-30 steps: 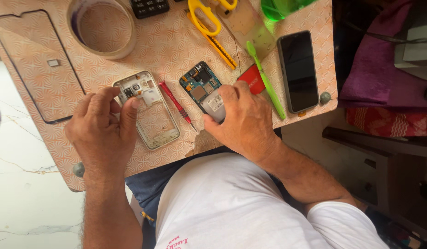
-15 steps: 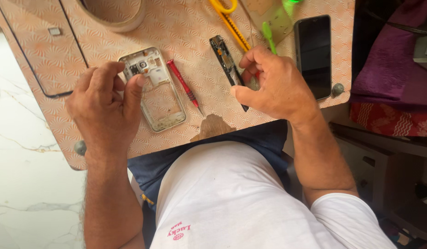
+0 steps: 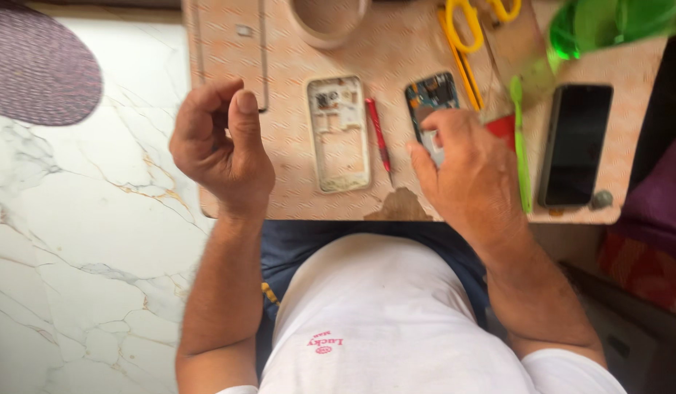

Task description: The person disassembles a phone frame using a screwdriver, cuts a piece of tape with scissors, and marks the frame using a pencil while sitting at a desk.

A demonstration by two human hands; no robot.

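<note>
My left hand (image 3: 221, 149) hovers at the board's left edge, fingers curled toward the thumb, and I can see nothing in it. It is clear of the silver phone frame (image 3: 340, 131), which lies flat by itself. My right hand (image 3: 469, 175) grips the lower end of a phone body with an exposed circuit board (image 3: 433, 95), lying flat on the wooden work board (image 3: 294, 197). A red screwdriver (image 3: 379, 138) lies between the frame and the circuit board.
A black phone (image 3: 575, 142) lies at the right, beside a green stick tool (image 3: 519, 138). Yellow scissors (image 3: 469, 22), a round container (image 3: 327, 22) and a glass screen panel (image 3: 228, 51) sit at the back. A purple mat (image 3: 32, 66) lies on the marble floor.
My left hand has come off the silver frame and moved left, fingers curled. My right hand has laid the circuit-board phone back down flat beside the red screwdriver.
</note>
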